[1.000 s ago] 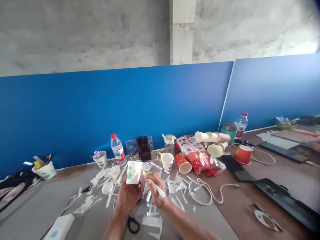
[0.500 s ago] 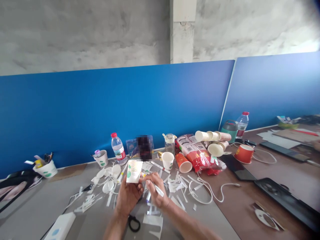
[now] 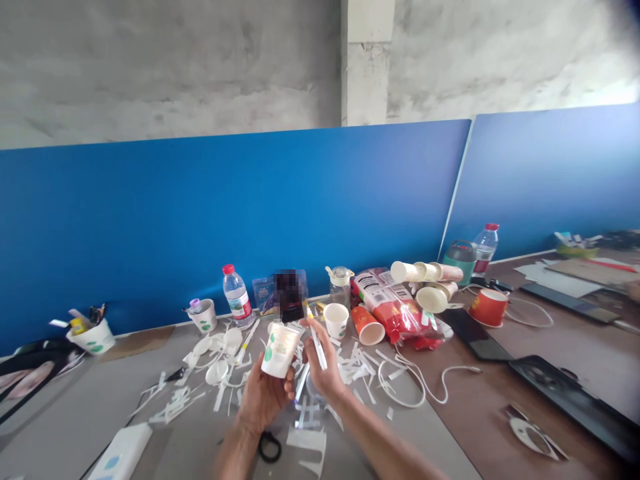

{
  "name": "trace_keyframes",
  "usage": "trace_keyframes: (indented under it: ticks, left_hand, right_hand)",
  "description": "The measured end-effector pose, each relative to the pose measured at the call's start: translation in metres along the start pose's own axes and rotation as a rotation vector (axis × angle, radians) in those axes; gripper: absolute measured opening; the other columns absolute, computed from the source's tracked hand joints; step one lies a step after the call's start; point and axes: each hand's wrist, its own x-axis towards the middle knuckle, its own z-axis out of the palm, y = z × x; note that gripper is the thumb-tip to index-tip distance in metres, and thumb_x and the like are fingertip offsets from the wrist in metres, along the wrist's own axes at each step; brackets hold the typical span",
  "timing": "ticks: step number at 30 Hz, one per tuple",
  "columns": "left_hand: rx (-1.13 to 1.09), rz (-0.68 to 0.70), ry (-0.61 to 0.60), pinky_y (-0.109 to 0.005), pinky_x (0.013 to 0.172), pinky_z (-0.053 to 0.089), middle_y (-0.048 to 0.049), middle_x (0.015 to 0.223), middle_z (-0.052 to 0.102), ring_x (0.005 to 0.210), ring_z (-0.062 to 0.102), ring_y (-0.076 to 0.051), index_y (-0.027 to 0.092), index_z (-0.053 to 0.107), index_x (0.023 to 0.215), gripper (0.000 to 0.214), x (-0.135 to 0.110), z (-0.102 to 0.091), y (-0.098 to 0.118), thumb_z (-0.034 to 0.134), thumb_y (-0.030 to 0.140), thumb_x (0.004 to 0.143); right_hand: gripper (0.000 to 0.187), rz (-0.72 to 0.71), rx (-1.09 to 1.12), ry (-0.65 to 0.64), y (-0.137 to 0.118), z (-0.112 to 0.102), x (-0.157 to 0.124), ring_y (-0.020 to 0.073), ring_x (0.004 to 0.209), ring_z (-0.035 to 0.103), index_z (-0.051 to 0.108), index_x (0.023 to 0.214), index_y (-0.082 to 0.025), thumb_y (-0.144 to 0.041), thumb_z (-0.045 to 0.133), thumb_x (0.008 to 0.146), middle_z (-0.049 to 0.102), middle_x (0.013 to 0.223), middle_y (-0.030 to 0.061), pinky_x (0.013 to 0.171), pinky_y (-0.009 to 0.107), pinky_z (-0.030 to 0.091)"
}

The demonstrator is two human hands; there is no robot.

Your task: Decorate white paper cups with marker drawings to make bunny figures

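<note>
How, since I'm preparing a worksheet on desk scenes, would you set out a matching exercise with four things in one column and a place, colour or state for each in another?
Things
1. Left hand
2. Right hand
3. Orange cup beside the red bag
4. Handled container

Places, colours, states
A. Lying on its side
B. Holding a white pen
C. Teal with a dark grey top
D. Holding a white paper cup with green print

Pairs: 1-D, 2-B, 3-A, 4-C

Cup (image 3: 281, 352) — faint markings unreadable, white box (image 3: 123, 452) — cropped
</note>
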Motion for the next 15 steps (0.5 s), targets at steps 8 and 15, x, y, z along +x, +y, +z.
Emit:
trace_keyframes:
  ticks: [8, 15]
  left_hand:
    - [0.184, 0.002, 0.019, -0.032, 0.058, 0.054, -0.0114, 0.082, 0.080, 0.062, 0.069, -0.020, 0.014, 0.079, 0.099, 0.046, 0.007, -0.011, -0.005, 0.072, 0.059, 0.093]
    - [0.219, 0.107, 0.043, -0.032, 0.063, 0.060, -0.0115, 0.085, 0.082, 0.065, 0.071, -0.019, 0.013, 0.077, 0.097, 0.035, 0.010, -0.015, -0.008, 0.089, 0.043, 0.083]
  right_hand:
    - [0.026, 0.000, -0.023, -0.032, -0.001, -0.005, 0.006, 0.0235, 0.079, 0.075, 0.076, 0.105, -0.022, -0.040, 0.060, 0.096, 0.080, 0.091, 0.0044, 0.072, 0.034, 0.062]
    - [0.027, -0.075, -0.094, 0.031, -0.009, -0.008, 0.006, 0.0255, 0.093, 0.076, 0.076, 0.115, -0.023, -0.037, 0.064, 0.095, 0.079, 0.101, 0.0063, 0.086, 0.037, 0.062]
